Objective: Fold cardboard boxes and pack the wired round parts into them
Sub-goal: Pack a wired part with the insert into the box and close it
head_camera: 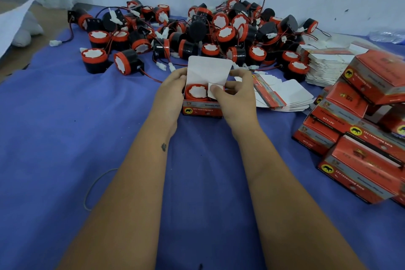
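Fingers of the left hand [169, 87] curl behind the small red printed cardboard box [202, 106], mostly hidden. Its white lid flap [209, 72] stands upright; inside sits a red-rimmed black round part [197, 92], white face up, wires unseen. The right hand [235, 96] pinches a white side flap [213, 92] on the blue cloth [87, 138].

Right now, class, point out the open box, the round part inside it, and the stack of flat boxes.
open box [202, 111]: head view, red printed front wall.
round part [198, 91]: head view, white top face.
stack of flat boxes [293, 94]: head view, white top flap.
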The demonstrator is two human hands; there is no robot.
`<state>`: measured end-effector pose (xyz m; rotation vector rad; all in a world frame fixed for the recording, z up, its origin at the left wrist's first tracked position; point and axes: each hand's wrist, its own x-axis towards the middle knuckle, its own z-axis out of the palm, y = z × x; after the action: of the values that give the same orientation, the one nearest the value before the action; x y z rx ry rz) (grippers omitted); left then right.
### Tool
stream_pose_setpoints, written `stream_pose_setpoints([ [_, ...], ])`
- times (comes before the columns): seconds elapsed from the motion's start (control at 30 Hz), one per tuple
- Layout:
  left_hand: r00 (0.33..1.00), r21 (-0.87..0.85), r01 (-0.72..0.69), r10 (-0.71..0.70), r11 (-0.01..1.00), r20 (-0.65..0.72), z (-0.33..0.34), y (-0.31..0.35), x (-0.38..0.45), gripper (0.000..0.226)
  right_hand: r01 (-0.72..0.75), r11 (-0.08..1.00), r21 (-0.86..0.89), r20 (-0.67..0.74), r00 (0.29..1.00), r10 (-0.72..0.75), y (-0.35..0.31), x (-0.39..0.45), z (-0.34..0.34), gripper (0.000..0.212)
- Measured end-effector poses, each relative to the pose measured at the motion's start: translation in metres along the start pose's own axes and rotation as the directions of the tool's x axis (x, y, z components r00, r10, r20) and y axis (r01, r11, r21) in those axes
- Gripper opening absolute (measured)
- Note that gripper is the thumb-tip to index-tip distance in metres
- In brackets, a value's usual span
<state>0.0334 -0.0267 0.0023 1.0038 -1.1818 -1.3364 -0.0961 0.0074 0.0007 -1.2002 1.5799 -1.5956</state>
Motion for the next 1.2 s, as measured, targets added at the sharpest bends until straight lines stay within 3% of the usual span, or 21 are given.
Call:
stream_pose_setpoints([
  [0.1, 1.000, 0.027, 0.009, -0.008, 1.000, -0.019, 0.002, 0.001, 0.000, 0.027, 0.043, 0.999, 0.016, -0.052, 0.998, -0.042, -0.001, -0.003, 0.001, 0.037],
  [0.23, 0.999, 0.016, 0.019, -0.019, 1.000, -0.030, 0.002, 0.001, -0.001, 0.027, 0.145, 0.985, -0.097, -0.033, 0.988, -0.149, -0.002, -0.005, 0.003, 0.025],
  [0.47, 0.999, 0.085, -0.050, 0.049, 0.995, 0.008, 0.003, 0.000, -0.002, 0.025, 0.131, 0.990, -0.048, -0.001, 0.991, -0.131, -0.004, -0.005, 0.000, 0.044],
  [0.57, 0.993, 0.200, -0.114, 0.107, 0.973, 0.045, 0.004, -0.002, -0.004, 0.037, 0.078, 0.997, 0.028, -0.028, 0.997, -0.077, -0.002, -0.005, 0.000, 0.055],
  [0.73, 0.989, 0.251, -0.141, 0.146, 0.958, -0.002, 0.002, -0.004, -0.004, 0.029, 0.144, 0.986, -0.089, 0.035, 0.989, -0.141, -0.002, -0.002, -0.003, 0.028],
  [0.87, 0.996, 0.212, -0.090, 0.090, 0.973, 0.008, -0.005, -0.003, 0.000, 0.021, -0.005, 0.997, 0.080, 0.047, 0.999, 0.001, -0.002, 0.001, -0.010, 0.054],
  [0.97, 0.997, 0.247, -0.073, 0.063, 0.966, 0.046, -0.010, 0.000, -0.001, 0.020, -0.080, 0.982, 0.173, 0.061, 0.996, 0.070, -0.004, 0.003, -0.011, 0.051],
  [1.1, 0.998, 0.207, 0.032, -0.044, 0.978, 0.052, -0.018, 0.008, -0.001, 0.041, -0.105, 0.974, 0.200, 0.096, 0.992, 0.087, -0.004, 0.003, -0.012, 0.044],
  [1.2, 0.997, 0.238, 0.063, -0.073, 0.969, 0.032, -0.018, 0.013, 0.001, 0.035, -0.138, 0.975, 0.172, 0.109, 0.987, 0.121, -0.002, 0.008, -0.013, 0.036],
])
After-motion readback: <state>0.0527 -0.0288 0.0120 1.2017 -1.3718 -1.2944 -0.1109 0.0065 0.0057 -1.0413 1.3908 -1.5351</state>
